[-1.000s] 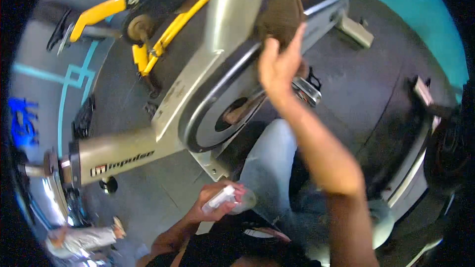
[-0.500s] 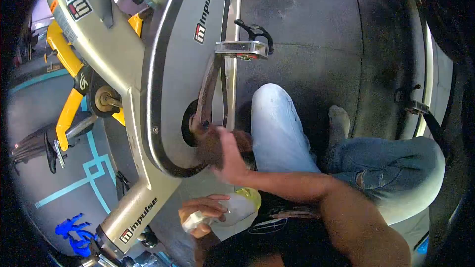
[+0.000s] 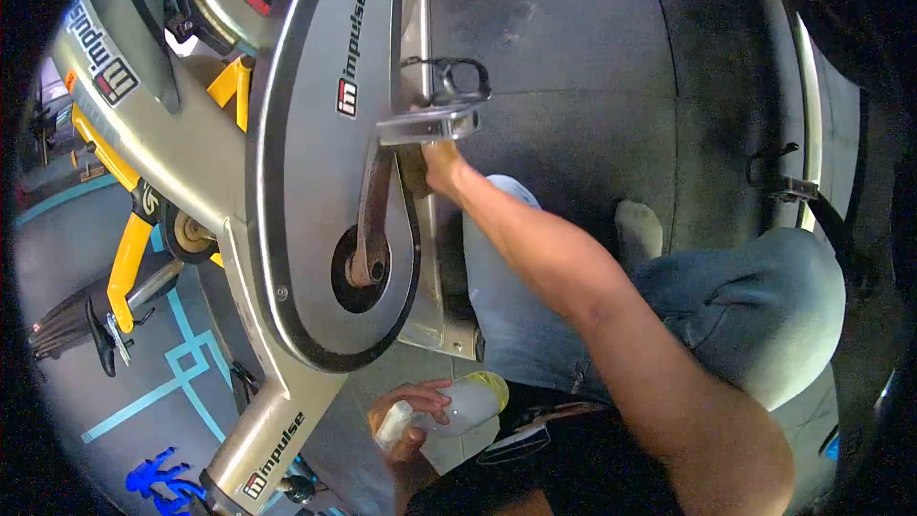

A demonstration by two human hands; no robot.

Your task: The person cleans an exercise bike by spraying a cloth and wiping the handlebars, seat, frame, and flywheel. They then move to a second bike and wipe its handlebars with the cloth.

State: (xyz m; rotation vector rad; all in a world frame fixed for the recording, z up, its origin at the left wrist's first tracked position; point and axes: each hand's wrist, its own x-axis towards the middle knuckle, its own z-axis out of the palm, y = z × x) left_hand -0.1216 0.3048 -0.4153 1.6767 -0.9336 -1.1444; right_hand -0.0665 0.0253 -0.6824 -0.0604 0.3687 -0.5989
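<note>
My right hand (image 3: 441,164) reaches in just below the silver pedal (image 3: 430,124) of an exercise bike, close to the top of the crank arm (image 3: 373,201). A brown cloth (image 3: 415,170) shows partly between this hand and the crank arm; the pedal hides most of my fingers. Lower down, my left hand (image 3: 411,413) has its fingers wrapped round a translucent bottle (image 3: 470,405) with a white top and a yellowish end. The bike's grey side cover (image 3: 320,162) stands to the left of my right arm.
The bike's frame tube (image 3: 253,449) slopes across the lower left. A yellow frame (image 3: 129,268) stands beyond it on the left. My bent legs in jeans (image 3: 745,311) are on the right, over a dark mat (image 3: 573,48). Another pedal (image 3: 795,189) is at the far right.
My right hand has moved up with the brown cloth from the crank's hub to the pedal end. The view has shifted slightly; my left hand still holds the bottle.
</note>
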